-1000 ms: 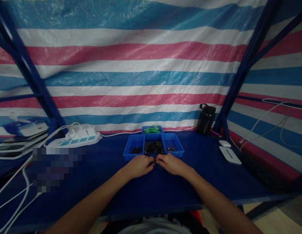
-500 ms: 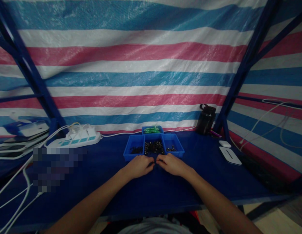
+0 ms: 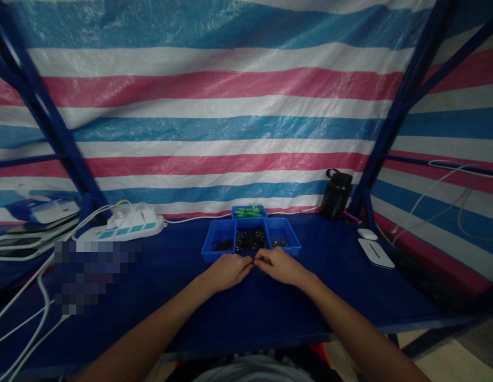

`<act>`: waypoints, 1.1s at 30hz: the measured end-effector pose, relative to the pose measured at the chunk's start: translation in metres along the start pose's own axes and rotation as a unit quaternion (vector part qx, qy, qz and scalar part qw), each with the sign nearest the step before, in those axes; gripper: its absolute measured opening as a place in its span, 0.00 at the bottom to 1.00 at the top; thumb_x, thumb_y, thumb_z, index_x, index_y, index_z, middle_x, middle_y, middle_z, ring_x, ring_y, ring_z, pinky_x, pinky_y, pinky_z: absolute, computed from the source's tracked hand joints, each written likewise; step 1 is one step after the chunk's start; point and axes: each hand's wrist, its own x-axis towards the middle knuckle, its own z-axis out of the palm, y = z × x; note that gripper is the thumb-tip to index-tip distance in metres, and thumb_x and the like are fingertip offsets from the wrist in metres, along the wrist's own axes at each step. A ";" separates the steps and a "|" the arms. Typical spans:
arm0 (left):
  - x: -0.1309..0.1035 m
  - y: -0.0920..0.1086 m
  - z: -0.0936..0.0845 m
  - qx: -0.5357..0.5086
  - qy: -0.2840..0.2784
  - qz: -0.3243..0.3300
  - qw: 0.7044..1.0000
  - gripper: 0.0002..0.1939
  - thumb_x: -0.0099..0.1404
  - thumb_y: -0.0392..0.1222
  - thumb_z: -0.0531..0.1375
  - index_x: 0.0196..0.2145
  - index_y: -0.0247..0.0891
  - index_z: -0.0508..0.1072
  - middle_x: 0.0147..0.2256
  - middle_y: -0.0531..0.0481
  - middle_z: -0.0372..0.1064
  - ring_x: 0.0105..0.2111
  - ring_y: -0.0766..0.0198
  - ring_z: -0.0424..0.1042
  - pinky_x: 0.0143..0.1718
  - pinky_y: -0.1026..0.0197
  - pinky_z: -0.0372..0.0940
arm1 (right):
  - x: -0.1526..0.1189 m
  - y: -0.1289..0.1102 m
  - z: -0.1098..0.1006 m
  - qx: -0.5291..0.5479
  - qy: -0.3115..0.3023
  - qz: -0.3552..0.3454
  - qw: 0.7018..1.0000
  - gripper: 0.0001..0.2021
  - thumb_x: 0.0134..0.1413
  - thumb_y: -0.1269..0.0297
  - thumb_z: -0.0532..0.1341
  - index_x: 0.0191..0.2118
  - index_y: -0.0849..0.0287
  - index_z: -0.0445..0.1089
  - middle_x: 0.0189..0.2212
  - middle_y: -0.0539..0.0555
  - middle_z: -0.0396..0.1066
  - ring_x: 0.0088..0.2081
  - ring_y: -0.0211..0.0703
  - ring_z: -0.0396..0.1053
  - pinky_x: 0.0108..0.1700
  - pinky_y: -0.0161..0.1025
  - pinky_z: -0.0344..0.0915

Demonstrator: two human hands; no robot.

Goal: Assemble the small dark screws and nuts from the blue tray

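Note:
My left hand (image 3: 229,271) and my right hand (image 3: 281,265) meet fingertip to fingertip just in front of the blue bins. Both are closed in a pinch, and whatever lies between the fingertips is too small to make out. Behind them the left bin (image 3: 219,230) holds small dark pieces. Many small black and shiny pieces (image 3: 251,240) fill the middle bin. A few metallic pieces (image 3: 279,242) lie in the right bin (image 3: 282,227). Farther back, a smaller blue bin holds green items (image 3: 248,212).
A white power strip (image 3: 127,230) with plugs and cables lies at the left, near stacked devices (image 3: 23,241). At the right stand a black bottle (image 3: 336,195) and a white flat box (image 3: 375,253). Blue metal posts flank the blue table (image 3: 246,318).
My right hand's fingers have shifted slightly up and closer to my left fingertips. The bins and other objects have stayed put.

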 end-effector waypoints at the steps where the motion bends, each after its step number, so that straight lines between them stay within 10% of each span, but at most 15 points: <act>1: 0.000 0.000 0.000 0.002 -0.001 0.003 1.000 0.15 0.71 0.45 0.46 0.39 0.38 0.70 0.31 0.46 0.72 0.32 0.59 0.73 0.32 0.63 0.63 | 0.000 0.000 0.000 0.008 -0.002 -0.005 1.000 0.09 0.59 0.63 0.54 0.37 0.59 0.70 0.21 0.48 0.68 0.23 0.35 0.64 0.26 0.31 0.51; 33: -0.001 0.002 -0.004 -0.002 0.005 0.006 1.000 0.13 0.69 0.45 0.48 0.40 0.39 0.69 0.32 0.48 0.72 0.32 0.60 0.73 0.33 0.64 0.63 | -0.001 -0.004 -0.005 -0.025 0.007 -0.006 1.000 0.08 0.58 0.66 0.53 0.37 0.59 0.70 0.23 0.48 0.70 0.24 0.36 0.64 0.27 0.31 0.50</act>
